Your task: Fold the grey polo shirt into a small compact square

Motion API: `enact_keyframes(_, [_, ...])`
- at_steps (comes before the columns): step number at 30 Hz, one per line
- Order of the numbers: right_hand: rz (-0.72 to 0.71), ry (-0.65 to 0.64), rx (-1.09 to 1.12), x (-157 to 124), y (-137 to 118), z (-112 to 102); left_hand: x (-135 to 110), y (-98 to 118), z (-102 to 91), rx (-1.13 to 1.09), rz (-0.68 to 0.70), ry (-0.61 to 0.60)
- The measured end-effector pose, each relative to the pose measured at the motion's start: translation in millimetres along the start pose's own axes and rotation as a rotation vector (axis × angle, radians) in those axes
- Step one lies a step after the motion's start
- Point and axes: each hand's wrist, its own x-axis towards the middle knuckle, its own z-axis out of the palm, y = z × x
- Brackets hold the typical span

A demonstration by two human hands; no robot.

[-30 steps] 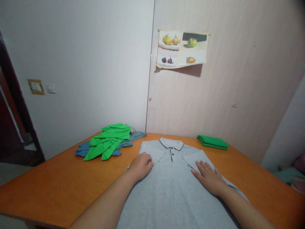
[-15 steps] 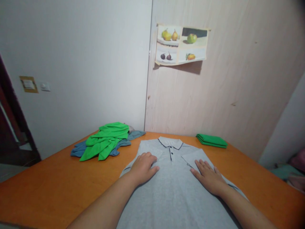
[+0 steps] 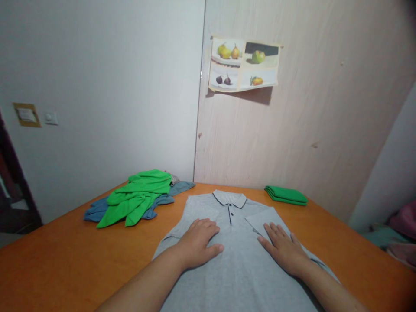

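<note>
A grey polo shirt (image 3: 238,277) lies flat, collar away from me, on an orange table (image 3: 74,255). My left hand (image 3: 198,242) rests palm down on the shirt's left chest, fingers stretched out. My right hand (image 3: 282,248) lies flat on the right chest, fingers spread, just below the right sleeve, which is folded inward. Neither hand holds anything.
A loose heap of green clothes (image 3: 136,197) over blue ones (image 3: 97,210) sits at the table's far left. A folded green garment (image 3: 286,195) lies at the far right. Walls stand just behind the table, with a fruit poster (image 3: 243,65).
My left hand has slid from the shirt's left edge toward the middle and nearer to me, its fingers flattening out. The right hand has barely moved. The view has drifted right.
</note>
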Motion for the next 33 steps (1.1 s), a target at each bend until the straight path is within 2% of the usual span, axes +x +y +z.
enact_keyframes(6, [-0.003,-0.001,0.006,-3,-1,-2,-2,8,-6.2,-0.018,-0.042,-0.161])
enact_keyframes(15, [0.001,0.007,-0.002,-6,-5,-7,-2,11,-11.9,-0.023,-0.053,-0.21])
enact_keyframes(23, [0.009,0.008,-0.008,-8,-6,-8,-4,11,-11.8,-0.031,-0.074,-0.196])
enact_keyframes(28, [-0.018,0.033,-0.004,-9,-7,-11,-3,15,-16.3,0.002,-0.081,-0.273])
enact_keyframes(33, [-0.083,-0.038,0.04,-12,-9,-11,-3,16,-17.7,0.022,-0.08,-0.313])
